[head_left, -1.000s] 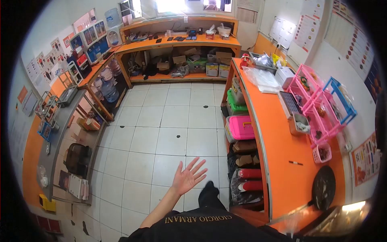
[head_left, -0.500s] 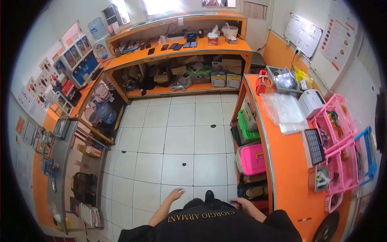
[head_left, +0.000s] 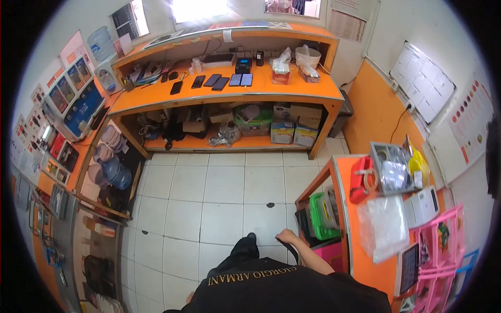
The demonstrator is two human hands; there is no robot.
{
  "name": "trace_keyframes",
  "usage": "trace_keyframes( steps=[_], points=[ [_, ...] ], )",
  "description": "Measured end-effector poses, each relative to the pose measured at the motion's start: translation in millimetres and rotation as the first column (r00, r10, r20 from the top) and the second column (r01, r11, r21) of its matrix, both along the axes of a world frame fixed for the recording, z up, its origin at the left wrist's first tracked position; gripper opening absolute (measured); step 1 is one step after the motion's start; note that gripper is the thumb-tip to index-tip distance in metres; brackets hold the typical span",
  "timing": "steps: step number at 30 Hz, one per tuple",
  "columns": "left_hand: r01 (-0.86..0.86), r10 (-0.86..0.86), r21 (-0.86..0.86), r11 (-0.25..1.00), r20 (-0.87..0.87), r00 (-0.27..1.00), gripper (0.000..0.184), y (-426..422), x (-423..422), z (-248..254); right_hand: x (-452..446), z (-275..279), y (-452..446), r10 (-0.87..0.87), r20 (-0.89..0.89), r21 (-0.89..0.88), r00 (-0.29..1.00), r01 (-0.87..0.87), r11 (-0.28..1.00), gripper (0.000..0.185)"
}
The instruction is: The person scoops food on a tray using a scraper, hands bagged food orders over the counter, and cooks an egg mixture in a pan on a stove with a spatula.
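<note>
Right hand [head_left: 287, 236] curls round what looks like a dark strap [head_left: 292, 251]; left hand, out of view, I cannot judge; phones [head_left: 219, 83] well ahead lie untouched

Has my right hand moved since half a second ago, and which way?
Yes, forward: your right hand showed lower in the view than the pink box under the table; now it shows slightly higher, near the green box.

Here's the right forearm [head_left: 313, 256], bare, angling forward and inward, the right hand [head_left: 286, 236] curled at its end (only a sliver of the left arm [head_left: 190, 297] shows).
</note>
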State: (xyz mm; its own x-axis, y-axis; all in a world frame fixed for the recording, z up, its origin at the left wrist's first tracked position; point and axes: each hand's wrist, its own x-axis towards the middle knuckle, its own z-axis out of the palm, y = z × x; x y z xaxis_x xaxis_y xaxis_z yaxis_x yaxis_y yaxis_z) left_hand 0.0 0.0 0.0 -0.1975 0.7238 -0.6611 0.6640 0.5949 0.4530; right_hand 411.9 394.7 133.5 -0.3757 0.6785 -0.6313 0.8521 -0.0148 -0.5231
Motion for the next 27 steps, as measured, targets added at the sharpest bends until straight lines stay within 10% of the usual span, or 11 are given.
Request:
trace_keyframes(
  steps=[4,6,11,21,27],
  points=[
    [0.021,-0.023,-0.134,0.991,-0.013,1.0,0.05,250,-18,-12,-14,1,141,-0.133,0.094,0.302,0.987,0.099,0.948,0.036],
    [0.22,-0.215,0.014,0.975,-0.151,0.965,0.052,379,-26,15,-27,16,193,-0.213,0.012,0.353,0.977,0.195,0.915,0.033],
    [-0.062,-0.072,0.516,0.854,0.236,0.969,0.04,661,22,166,-28,36,348,-0.265,-0.31,0.592,0.913,0.404,0.697,0.037],
    [-0.26,0.055,0.124,0.958,0.808,0.587,0.045,940,106,264,-82,176,767,-0.183,-0.409,0.838,0.894,0.447,0.312,0.056],
    [-0.216,0.092,-0.049,0.975,0.976,0.195,0.053,1038,148,306,-129,221,869,-0.272,-0.108,0.736,0.956,0.261,0.625,0.049]
  ],
)
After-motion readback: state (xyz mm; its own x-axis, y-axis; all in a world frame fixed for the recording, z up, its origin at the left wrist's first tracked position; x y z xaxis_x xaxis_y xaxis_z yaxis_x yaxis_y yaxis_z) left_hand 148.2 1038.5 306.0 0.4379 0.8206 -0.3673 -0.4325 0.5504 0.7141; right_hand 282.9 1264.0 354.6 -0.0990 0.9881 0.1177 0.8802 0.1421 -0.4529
